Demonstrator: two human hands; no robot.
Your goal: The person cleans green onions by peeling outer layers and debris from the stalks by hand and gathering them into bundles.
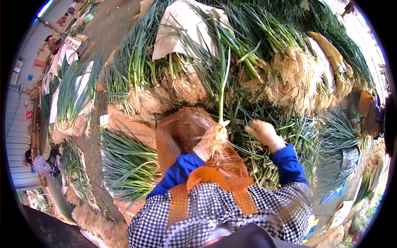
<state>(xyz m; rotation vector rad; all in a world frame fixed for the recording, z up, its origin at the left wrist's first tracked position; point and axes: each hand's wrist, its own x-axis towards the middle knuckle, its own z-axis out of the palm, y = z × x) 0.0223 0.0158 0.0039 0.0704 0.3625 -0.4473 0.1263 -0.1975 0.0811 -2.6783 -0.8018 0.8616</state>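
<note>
My left hand (211, 138) is closed around a green onion (221, 97) near its base, above my lap. Its leaves point away from me, and pale stringy roots (219, 146) hang over my fingers. To the right, my right hand (264, 133) is raised over a heap of loose green leaves (264, 161). Its fingers look curled in, and whatever they may hold is hidden. An orange-brown plastic apron (173, 128) covers my lap, with root bits scattered on it.
Bundles of green onions with bushy roots (186, 87) lie ahead, partly under a white sack (182, 31). More green onions (128, 165) are stacked at my left, and others (337, 132) lie at right. Another person (41, 165) is at the far left.
</note>
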